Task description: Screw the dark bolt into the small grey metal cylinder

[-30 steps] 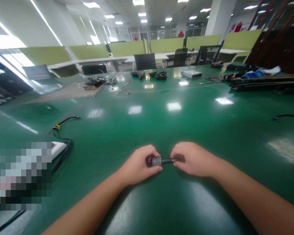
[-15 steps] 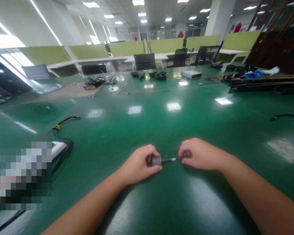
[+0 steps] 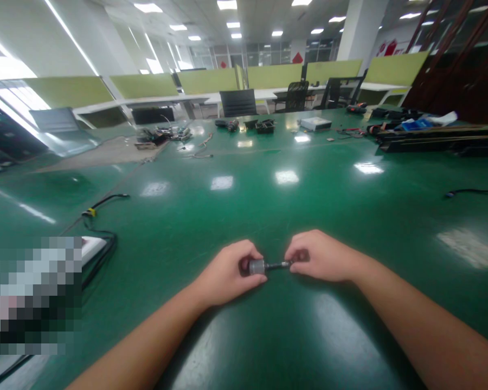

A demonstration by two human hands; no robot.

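My left hand (image 3: 232, 273) is closed around a small grey cylindrical part (image 3: 257, 267) low over the green table (image 3: 244, 211). From its right end a thin dark shaft (image 3: 273, 266) points right. My right hand (image 3: 315, 257) pinches at the tip of that shaft, thumb and forefinger together. Between its fingers is a small dark piece, mostly hidden, at the shaft's end.
A white-ended object with black cables (image 3: 101, 260) lies at the left, partly pixelated. A black cable with a yellow tie (image 3: 90, 212) is beyond it. Electronic parts (image 3: 166, 134), a flat silver box (image 3: 316, 124) and long dark strips (image 3: 435, 142) lie along the far side.
My right hand has moved left, bringing the small dark piece from a slight gap to the shaft's tip. My left hand keeps its hold; the view has shifted slightly.
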